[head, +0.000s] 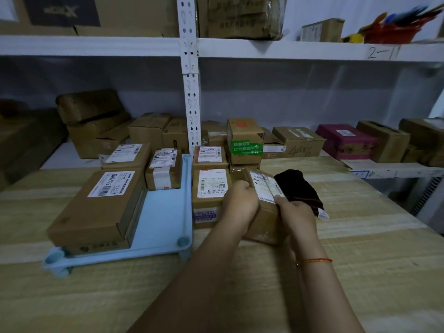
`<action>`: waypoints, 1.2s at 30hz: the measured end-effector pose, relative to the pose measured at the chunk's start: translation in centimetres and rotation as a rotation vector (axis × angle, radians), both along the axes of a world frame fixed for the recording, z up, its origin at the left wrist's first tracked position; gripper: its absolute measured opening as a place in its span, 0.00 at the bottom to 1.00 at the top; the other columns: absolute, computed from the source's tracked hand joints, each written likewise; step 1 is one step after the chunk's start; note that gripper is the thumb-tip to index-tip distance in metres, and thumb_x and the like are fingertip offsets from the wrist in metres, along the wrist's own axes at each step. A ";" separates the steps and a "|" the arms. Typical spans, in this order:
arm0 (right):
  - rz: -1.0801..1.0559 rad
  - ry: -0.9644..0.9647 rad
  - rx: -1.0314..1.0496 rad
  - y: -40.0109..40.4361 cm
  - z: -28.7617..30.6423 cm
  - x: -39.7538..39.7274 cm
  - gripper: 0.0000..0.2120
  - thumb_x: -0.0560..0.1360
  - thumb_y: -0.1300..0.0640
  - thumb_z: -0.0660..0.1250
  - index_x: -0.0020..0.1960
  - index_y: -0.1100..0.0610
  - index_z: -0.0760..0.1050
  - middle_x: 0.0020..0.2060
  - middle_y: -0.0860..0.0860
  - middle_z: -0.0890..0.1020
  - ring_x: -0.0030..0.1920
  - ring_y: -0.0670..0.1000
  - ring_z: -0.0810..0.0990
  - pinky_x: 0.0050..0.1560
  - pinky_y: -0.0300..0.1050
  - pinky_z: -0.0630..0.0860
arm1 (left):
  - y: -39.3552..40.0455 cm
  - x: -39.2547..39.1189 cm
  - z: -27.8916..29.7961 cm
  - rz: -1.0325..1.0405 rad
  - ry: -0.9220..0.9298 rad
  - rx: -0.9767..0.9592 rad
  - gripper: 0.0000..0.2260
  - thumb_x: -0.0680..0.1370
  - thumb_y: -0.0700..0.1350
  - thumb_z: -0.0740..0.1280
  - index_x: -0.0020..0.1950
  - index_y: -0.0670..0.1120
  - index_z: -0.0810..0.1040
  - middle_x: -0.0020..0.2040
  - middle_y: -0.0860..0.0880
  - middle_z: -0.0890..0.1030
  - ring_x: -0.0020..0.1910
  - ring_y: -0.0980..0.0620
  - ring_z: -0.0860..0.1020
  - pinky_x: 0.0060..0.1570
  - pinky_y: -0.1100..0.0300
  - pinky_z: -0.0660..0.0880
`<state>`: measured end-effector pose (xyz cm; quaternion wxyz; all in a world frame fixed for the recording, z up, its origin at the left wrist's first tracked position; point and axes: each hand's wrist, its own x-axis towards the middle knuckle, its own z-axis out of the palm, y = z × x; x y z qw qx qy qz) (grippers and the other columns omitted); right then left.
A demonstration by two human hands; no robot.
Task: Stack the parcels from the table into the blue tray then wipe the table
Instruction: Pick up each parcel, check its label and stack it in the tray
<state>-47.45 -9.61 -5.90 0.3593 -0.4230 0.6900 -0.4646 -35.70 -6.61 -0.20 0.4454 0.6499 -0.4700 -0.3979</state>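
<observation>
While both hands are closing on a cardboard parcel [264, 207] just right of the picture's centre, it is sitting tilted on the wooden table [360, 272], its long axis running from about 11 o'clock at the far end to 5 o'clock at the near end, its white shipping label facing up and to the right. The left hand [239, 203] is curling its fingers over the parcel's left top edge, and the right hand [295, 211] is gripping the right edge, thumb pressing on the label; the remaining right fingers are hidden behind the box. Touching the parcel at 9 o'clock, a labelled box with a purple band [207, 200] is lying flat, and that box's left side is standing just beside the blue tray [165, 212]. At 1 o'clock a black cloth [298, 188] is lying against the parcel's far right side. At 12 o'clock a carton with green tape [243, 140] is standing among other small boxes. Inside the tray, a large flat box [98, 207] is filling the left half and a smaller taped box [163, 169] is occupying the far part, leaving bare tray floor along the right rim and near corner. Open tabletop is stretching toward 3, 5 and 6 o'clock.
</observation>
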 end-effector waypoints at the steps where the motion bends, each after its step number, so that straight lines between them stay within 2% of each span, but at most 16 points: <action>1: -0.022 -0.032 -0.041 0.3 0.3 0.0 0.17 0.74 0.44 0.66 0.42 0.59 0.77 0.43 0.56 0.80 0.50 0.60 0.79 0.47 0.51 0.72 | 0.2 0.0 0.0 0.001 0.060 -0.024 0.14 0.79 0.43 0.58 0.60 0.49 0.78 0.58 0.47 0.81 0.56 0.46 0.78 0.58 0.48 0.76; 3: -0.057 -0.086 -0.142 1.4 1.4 0.2 0.14 0.73 0.45 0.68 0.46 0.57 0.77 0.43 0.53 0.81 0.50 0.58 0.80 0.50 0.54 0.75 | 0.6 0.2 0.1 0.018 0.181 -0.087 0.13 0.80 0.43 0.60 0.61 0.52 0.79 0.57 0.50 0.81 0.55 0.49 0.79 0.55 0.49 0.78; 5: -0.061 -0.120 -0.262 2.5 2.5 0.6 0.10 0.73 0.47 0.69 0.46 0.53 0.76 0.43 0.50 0.81 0.50 0.56 0.80 0.52 0.56 0.77 | 1.2 0.7 0.4 0.037 0.304 -0.163 0.11 0.81 0.42 0.62 0.58 0.53 0.80 0.54 0.51 0.82 0.52 0.51 0.81 0.48 0.54 0.81; 7: -0.024 -0.162 -0.356 3.6 3.6 1.3 0.07 0.73 0.48 0.70 0.46 0.49 0.74 0.45 0.48 0.82 0.50 0.53 0.81 0.55 0.58 0.78 | 1.8 1.5 1.1 0.047 0.448 -0.227 0.10 0.80 0.41 0.63 0.56 0.52 0.80 0.51 0.51 0.83 0.50 0.52 0.83 0.39 0.60 0.80; 10: 0.082 -0.246 -0.425 4.8 4.8 2.7 0.06 0.74 0.51 0.69 0.48 0.44 0.74 0.49 0.46 0.82 0.51 0.49 0.82 0.56 0.59 0.78 | 2.8 3.1 2.1 0.061 0.618 -0.265 0.09 0.79 0.38 0.64 0.56 0.47 0.80 0.49 0.50 0.85 0.45 0.55 0.84 0.37 0.65 0.79; 16: 0.282 -0.280 -0.498 6.2 5.4 6.1 0.09 0.78 0.55 0.67 0.51 0.40 0.74 0.53 0.45 0.81 0.56 0.49 0.80 0.56 0.55 0.80 | 4.0 6.8 2.9 0.162 0.721 -0.300 0.08 0.78 0.37 0.67 0.55 0.44 0.79 0.47 0.47 0.84 0.41 0.54 0.84 0.30 0.63 0.79; 18: 0.330 -0.312 -0.499 6.3 5.2 7.1 0.10 0.79 0.54 0.66 0.52 0.38 0.73 0.53 0.44 0.81 0.56 0.49 0.81 0.55 0.54 0.80 | 4.3 8.0 2.7 0.187 0.730 -0.329 0.07 0.79 0.39 0.65 0.56 0.41 0.79 0.47 0.46 0.85 0.42 0.54 0.85 0.32 0.65 0.79; 22: 0.384 -0.393 -0.471 6.3 5.0 8.4 0.09 0.79 0.55 0.64 0.55 0.42 0.74 0.53 0.45 0.82 0.50 0.44 0.83 0.48 0.46 0.81 | 4.4 10.2 1.6 0.185 0.621 -0.395 0.09 0.79 0.35 0.63 0.55 0.43 0.80 0.53 0.45 0.83 0.52 0.49 0.82 0.41 0.62 0.80; 25: 0.410 -0.490 -0.400 6.0 4.7 8.8 0.09 0.80 0.55 0.63 0.58 0.45 0.75 0.54 0.49 0.83 0.52 0.48 0.83 0.49 0.49 0.81 | 4.4 11.4 1.0 0.159 0.526 -0.404 0.09 0.77 0.38 0.67 0.57 0.45 0.78 0.52 0.48 0.83 0.52 0.53 0.82 0.40 0.65 0.79; 27: 0.443 -0.637 -0.329 5.8 4.7 9.1 0.10 0.81 0.56 0.60 0.60 0.49 0.75 0.53 0.52 0.84 0.51 0.51 0.84 0.46 0.52 0.82 | 4.5 11.9 0.8 0.131 0.563 -0.346 0.19 0.72 0.46 0.72 0.61 0.43 0.75 0.52 0.48 0.83 0.48 0.55 0.83 0.37 0.66 0.79; 29: 0.476 -0.723 -0.277 5.7 4.7 9.3 0.10 0.82 0.57 0.59 0.61 0.53 0.75 0.52 0.54 0.85 0.49 0.52 0.85 0.46 0.56 0.82 | 4.5 12.2 0.6 0.044 0.672 -0.234 0.30 0.67 0.53 0.75 0.65 0.43 0.74 0.54 0.45 0.84 0.51 0.49 0.84 0.40 0.60 0.80; 31: 0.502 -0.749 -0.237 5.6 4.6 9.7 0.11 0.82 0.57 0.58 0.61 0.53 0.76 0.51 0.53 0.86 0.49 0.52 0.85 0.52 0.60 0.80 | 4.6 12.3 0.5 -0.066 0.760 -0.143 0.29 0.69 0.56 0.72 0.66 0.45 0.75 0.57 0.44 0.84 0.55 0.46 0.82 0.47 0.54 0.80; 32: 0.512 -0.748 -0.221 5.7 4.6 10.0 0.12 0.82 0.56 0.58 0.61 0.53 0.77 0.50 0.53 0.86 0.50 0.52 0.85 0.53 0.59 0.79 | 4.7 12.3 0.4 -0.095 0.806 -0.116 0.27 0.70 0.55 0.70 0.66 0.46 0.75 0.58 0.44 0.83 0.57 0.45 0.82 0.52 0.51 0.79; 34: 0.520 -0.720 -0.204 5.7 4.4 10.4 0.13 0.82 0.56 0.58 0.62 0.53 0.77 0.51 0.52 0.86 0.49 0.50 0.85 0.47 0.51 0.81 | 4.7 12.4 0.1 -0.116 0.855 -0.108 0.25 0.71 0.54 0.68 0.66 0.47 0.75 0.58 0.44 0.83 0.57 0.44 0.81 0.58 0.47 0.76; 36: 0.487 -0.652 -0.196 5.6 4.1 10.7 0.12 0.82 0.55 0.59 0.64 0.52 0.75 0.51 0.51 0.85 0.47 0.48 0.84 0.38 0.41 0.79 | 4.6 12.6 -0.2 -0.093 0.858 -0.121 0.23 0.72 0.54 0.68 0.66 0.48 0.76 0.57 0.44 0.84 0.56 0.45 0.82 0.53 0.49 0.77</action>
